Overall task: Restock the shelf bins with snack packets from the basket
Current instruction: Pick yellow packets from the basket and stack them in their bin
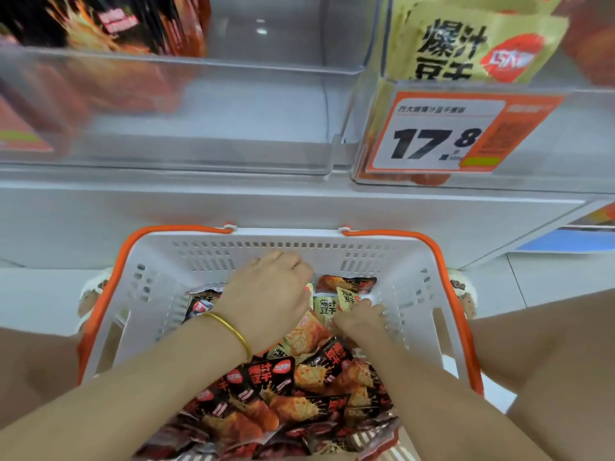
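Note:
A white basket [156,294] with orange handles sits in front of me, heaped with black-and-red snack packets [283,390] and a few yellow packets [324,307] at its far end. My left hand [269,294], with a gold bangle on the wrist, reaches into the far end. Its fingers curl down among the packets, with the tips hidden beside a yellow edge. My right hand [359,316] is lower and to the right, its fingers curled on a yellow packet [346,296]. Above, a clear shelf bin [233,104] holds black-and-red packets [109,31] on its left side only. The right bin [565,134] holds yellow packets [472,44].
A price label reading 17.8 [439,134] hangs on the front of the right bin. A white shelf ledge [266,207] runs between the bins and the basket. My knees flank the basket on both sides, over a pale tiled floor [532,281].

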Demonstrator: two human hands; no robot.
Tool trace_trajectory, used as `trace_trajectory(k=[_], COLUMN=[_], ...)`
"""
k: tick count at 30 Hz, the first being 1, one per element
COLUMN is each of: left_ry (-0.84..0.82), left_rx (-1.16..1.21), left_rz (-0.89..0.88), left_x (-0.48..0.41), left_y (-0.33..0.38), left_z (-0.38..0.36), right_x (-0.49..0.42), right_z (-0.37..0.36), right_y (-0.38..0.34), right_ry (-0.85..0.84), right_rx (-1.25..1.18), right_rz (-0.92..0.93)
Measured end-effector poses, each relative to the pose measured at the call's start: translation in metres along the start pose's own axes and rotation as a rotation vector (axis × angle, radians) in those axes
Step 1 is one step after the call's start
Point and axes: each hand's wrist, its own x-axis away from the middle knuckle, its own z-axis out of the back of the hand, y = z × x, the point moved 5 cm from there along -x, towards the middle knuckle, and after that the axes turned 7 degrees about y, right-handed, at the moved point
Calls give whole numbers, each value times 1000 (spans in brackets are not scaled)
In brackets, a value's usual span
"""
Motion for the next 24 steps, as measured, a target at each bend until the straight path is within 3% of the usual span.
trace_trajectory(k=[5,7,10,12,14,18,21,24], left_ry=[-206,-267,-275,-178,-94,-34,52,268], left_rx=[324,605,1166,1279,1315,1199,1062,1037], left_rz=[331,520,713,683,638,460,319,271], left_x=[0,1,2,1,2,6,5,-5], left_y=[-2,-1,13,16,20,31,42,52], left_z=[-19,-20,-15,-5,8,39,75,127], right_x=[32,59,112,142,164,183,186,196], right_z=[46,71,110,128,142,181,213,261], right_y=[-28,-41,-48,-44,-39,-30,-28,-28], right_ry=[-75,-91,58,146,111,-306,-281,-251], right_rx=[5,-19,54,105,52,-545,-597,-696], right_rz=[134,248,447,577,668,693,699,738])
